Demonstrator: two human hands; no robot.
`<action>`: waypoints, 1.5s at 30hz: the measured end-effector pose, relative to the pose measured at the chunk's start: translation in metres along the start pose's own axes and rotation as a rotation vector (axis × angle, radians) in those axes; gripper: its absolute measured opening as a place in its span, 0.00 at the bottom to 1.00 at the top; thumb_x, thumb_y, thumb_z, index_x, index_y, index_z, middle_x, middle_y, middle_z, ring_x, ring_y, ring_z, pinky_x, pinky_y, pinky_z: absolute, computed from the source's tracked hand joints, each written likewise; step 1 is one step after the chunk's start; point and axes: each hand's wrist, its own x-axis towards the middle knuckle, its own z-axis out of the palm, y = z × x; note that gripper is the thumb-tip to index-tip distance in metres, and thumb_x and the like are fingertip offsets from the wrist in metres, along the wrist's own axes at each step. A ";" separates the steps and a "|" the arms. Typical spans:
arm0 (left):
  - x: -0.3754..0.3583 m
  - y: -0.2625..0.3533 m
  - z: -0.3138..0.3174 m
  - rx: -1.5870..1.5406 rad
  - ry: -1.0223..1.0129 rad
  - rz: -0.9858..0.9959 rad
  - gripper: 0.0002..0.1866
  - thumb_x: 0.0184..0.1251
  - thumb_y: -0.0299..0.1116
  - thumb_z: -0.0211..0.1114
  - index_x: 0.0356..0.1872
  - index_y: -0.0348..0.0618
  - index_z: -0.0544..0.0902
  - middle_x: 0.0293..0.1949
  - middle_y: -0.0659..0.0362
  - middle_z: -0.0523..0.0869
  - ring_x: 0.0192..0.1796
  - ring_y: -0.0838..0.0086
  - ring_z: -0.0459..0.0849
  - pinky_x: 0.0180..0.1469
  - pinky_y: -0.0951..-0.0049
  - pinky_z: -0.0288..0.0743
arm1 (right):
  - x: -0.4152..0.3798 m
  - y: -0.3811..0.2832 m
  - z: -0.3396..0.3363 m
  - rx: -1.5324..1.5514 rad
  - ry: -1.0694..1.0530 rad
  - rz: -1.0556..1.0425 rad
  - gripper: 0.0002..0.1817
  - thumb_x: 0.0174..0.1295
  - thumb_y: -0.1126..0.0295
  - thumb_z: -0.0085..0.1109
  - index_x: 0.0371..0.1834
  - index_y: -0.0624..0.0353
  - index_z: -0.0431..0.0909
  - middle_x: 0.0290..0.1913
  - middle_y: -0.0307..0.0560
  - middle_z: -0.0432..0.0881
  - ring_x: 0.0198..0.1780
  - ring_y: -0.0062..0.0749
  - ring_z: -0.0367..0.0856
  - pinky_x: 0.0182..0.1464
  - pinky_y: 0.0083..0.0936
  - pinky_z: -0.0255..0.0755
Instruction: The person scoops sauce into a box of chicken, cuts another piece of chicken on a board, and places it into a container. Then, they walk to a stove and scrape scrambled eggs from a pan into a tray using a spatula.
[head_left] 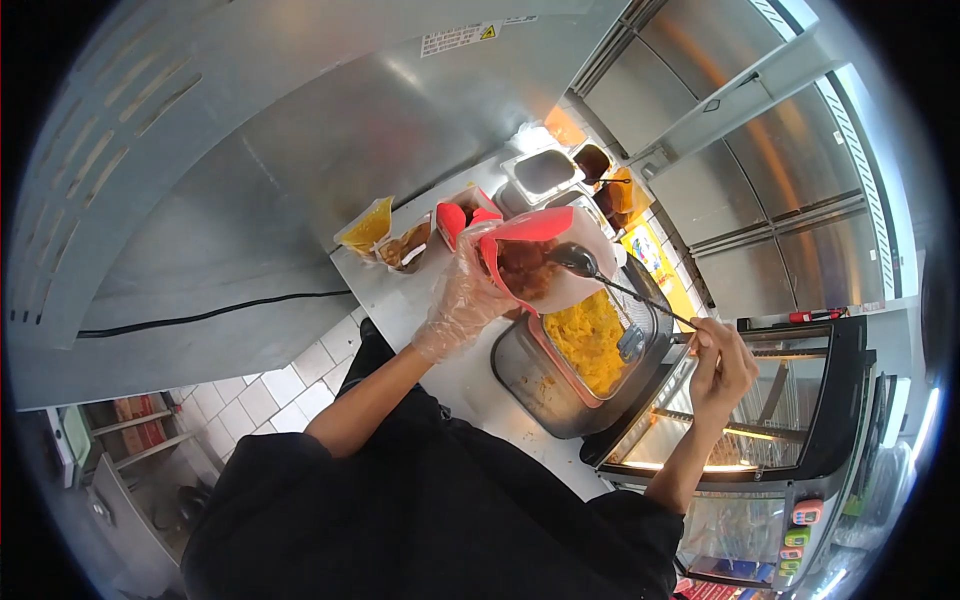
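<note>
My gloved left hand (462, 295) grips one red-rimmed white tub (548, 262), my bare right hand's (722, 368) fingers pinch one long-handled dark metal spoon (580, 262) above one steel tray of yellow food (590, 345).

I see the desk (445, 375) running away from me, a deep pan (560, 385) on it just ahead with a tray of food (590, 345) inside. My left hand (465, 295) holds a tub (545, 260) above that pan; my right hand (722, 365) holds a ladle (580, 262) whose bowl sits in the tub. Beyond lie small containers (400, 240), and farther back more pans (545, 172). A display case (760, 420) stands right of the desk.
</note>
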 end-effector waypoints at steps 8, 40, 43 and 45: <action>-0.002 -0.015 0.006 -0.097 0.053 -0.076 0.43 0.47 0.19 0.79 0.62 0.43 0.61 0.57 0.52 0.78 0.58 0.69 0.82 0.62 0.68 0.77 | -0.016 0.034 0.029 0.526 0.039 0.543 0.10 0.74 0.69 0.55 0.40 0.64 0.82 0.21 0.33 0.72 0.20 0.10 0.61 0.21 0.13 0.51; -0.105 0.027 -0.085 0.436 0.008 -0.179 0.54 0.37 0.38 0.88 0.64 0.39 0.60 0.63 0.48 0.69 0.66 0.61 0.72 0.69 0.60 0.67 | 0.107 0.182 0.330 -0.100 -0.394 0.257 0.08 0.63 0.74 0.54 0.32 0.68 0.79 0.30 0.67 0.83 0.39 0.61 0.84 0.43 0.51 0.77; -0.106 0.031 -0.089 0.496 0.016 -0.115 0.54 0.37 0.39 0.88 0.64 0.39 0.60 0.63 0.47 0.70 0.66 0.61 0.73 0.69 0.60 0.68 | 0.113 0.176 0.358 -0.124 -0.435 0.147 0.08 0.63 0.75 0.53 0.31 0.69 0.79 0.31 0.67 0.82 0.38 0.62 0.83 0.42 0.50 0.77; -0.107 0.033 -0.094 0.516 0.026 -0.079 0.53 0.37 0.40 0.88 0.63 0.38 0.61 0.62 0.47 0.71 0.65 0.61 0.73 0.68 0.60 0.69 | 0.115 0.172 0.364 -0.130 -0.483 0.064 0.09 0.62 0.75 0.53 0.30 0.69 0.80 0.31 0.65 0.82 0.38 0.59 0.84 0.43 0.49 0.77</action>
